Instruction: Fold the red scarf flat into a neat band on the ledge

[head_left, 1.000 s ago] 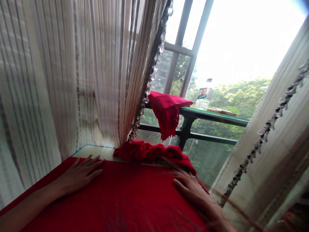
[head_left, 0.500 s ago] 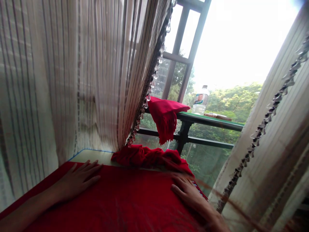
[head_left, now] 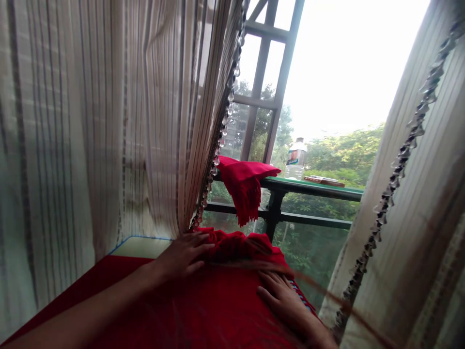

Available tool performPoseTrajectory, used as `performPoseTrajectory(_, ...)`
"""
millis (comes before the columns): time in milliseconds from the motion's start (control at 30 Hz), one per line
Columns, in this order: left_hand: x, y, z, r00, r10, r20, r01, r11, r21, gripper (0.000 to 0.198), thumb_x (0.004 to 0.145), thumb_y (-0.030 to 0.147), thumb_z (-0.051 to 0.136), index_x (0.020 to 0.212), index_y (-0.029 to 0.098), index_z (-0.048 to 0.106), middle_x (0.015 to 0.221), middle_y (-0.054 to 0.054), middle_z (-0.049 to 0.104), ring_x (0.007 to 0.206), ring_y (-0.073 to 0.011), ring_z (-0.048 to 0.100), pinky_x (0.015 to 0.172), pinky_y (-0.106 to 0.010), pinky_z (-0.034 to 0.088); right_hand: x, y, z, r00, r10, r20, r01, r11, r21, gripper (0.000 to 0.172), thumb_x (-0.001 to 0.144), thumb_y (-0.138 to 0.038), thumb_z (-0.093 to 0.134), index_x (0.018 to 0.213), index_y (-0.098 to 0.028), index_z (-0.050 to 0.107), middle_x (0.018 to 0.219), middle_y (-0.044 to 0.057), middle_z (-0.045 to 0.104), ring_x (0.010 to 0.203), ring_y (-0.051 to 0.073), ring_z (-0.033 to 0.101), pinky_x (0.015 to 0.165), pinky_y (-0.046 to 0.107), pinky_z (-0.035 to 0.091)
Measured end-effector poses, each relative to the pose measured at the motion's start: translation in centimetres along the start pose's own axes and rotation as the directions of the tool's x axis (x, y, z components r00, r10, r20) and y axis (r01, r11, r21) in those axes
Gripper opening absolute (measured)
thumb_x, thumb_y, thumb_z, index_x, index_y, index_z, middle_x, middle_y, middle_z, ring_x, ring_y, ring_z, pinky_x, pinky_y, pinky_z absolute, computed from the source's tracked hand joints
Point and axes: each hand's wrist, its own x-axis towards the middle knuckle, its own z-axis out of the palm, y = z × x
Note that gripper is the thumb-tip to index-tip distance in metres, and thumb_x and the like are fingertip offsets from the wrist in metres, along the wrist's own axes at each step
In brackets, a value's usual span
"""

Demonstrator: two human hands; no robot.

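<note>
A red cloth [head_left: 218, 310] lies spread flat over the surface before me, its far part bunched into a crumpled red heap [head_left: 240, 245]. My left hand [head_left: 183, 254] reaches to the left end of that heap, palm down with fingers stretched out and apart. Near the right edge of the flat cloth, my right hand [head_left: 281, 293] rests palm down, fingers extended, just in front of the heap. Neither hand grips anything. A pale board with a blue edge [head_left: 143, 246] shows beyond the cloth at the far left.
Behind, a red fringed scarf [head_left: 247, 184] hangs over a dark railing [head_left: 319, 190]. A plastic bottle [head_left: 296, 160] and a flat item [head_left: 323, 181] rest on the rail. Sheer striped curtains [head_left: 152, 121] with beaded trim hang at left, another curtain [head_left: 410, 208] at right.
My left hand has moved right and forward, from the flat cloth at the left to the crumpled heap. My right hand stays at nearly the same spot. The view has shifted slightly.
</note>
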Motion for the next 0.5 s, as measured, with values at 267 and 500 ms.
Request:
performPoseTrajectory(267,4.8,-4.6,6.2,0.988,0.151,0.016,-0.152,0.987,0.047,0.044,0.099,0.03,0.062,0.142,0.039,0.059,0.158,-0.003,0.049,0.144,-0.0307,0.045,0.121,-0.048,0.033,0.7,1.7,1.1,0.997,-0.052,-0.059,0.055,0.997,0.05,0.056,0.091,-0.064,0.05,0.144,-0.045,0.055,0.155,-0.004,0.055,0.148,0.032,0.044,0.125,0.053,0.035)
performPoseTrajectory(500,4.9,-7.5,7.0,0.988,0.152,-0.01,-0.152,0.988,0.022,0.048,0.096,0.012,0.059,0.135,0.04,0.064,0.155,0.003,0.052,0.145,-0.0276,0.042,0.121,-0.044,0.035,0.6,2.0,0.9,0.996,-0.059,-0.067,0.066,0.992,0.107,0.057,0.092,-0.065,0.051,0.144,-0.042,0.056,0.155,-0.001,0.056,0.147,0.033,0.045,0.124,0.055,0.034)
